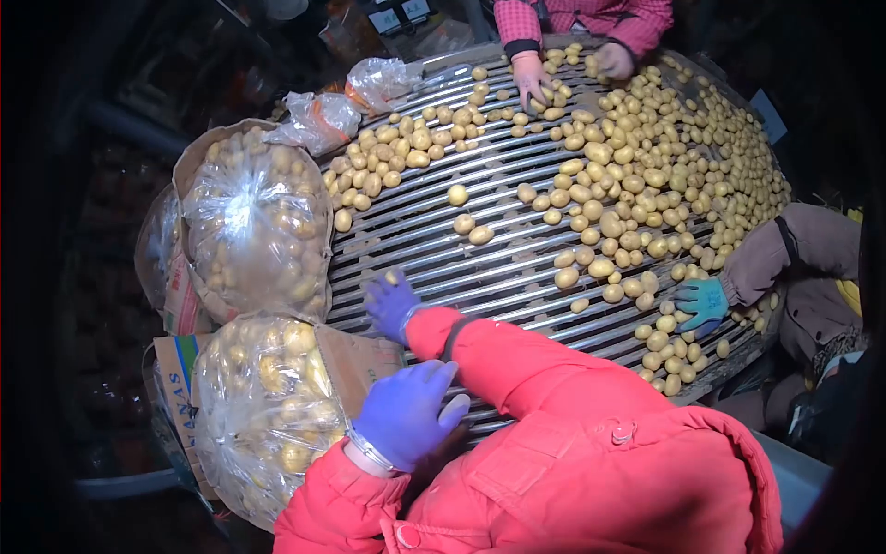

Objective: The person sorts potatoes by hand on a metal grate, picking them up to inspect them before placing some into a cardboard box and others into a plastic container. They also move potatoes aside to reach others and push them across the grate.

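Observation:
Blue-purple gloves cover both of my hands. My left hand [406, 415] is open, fingers together and thumb apart, with nothing visible in it. It is beside a plastic-covered bag of potatoes [268, 406] and a cardboard flap [355, 365]. Farther up, my right hand [392, 303] is over the left edge of a slatted metal roller surface [434, 263]. Its fingers are curled around a small yellowish potato [394, 277], only partly visible. Loose potatoes [637, 180] lie across the rollers, mostly at the right and back.
Another plastic-covered bag of potatoes [258, 217] stands at the left. Crumpled clear plastic [323, 120] lies on the back left edge. At the top, a co-worker's gloved hands [531, 78] touch potatoes. Another co-worker's teal-gloved hand [701, 305] is among potatoes at the right.

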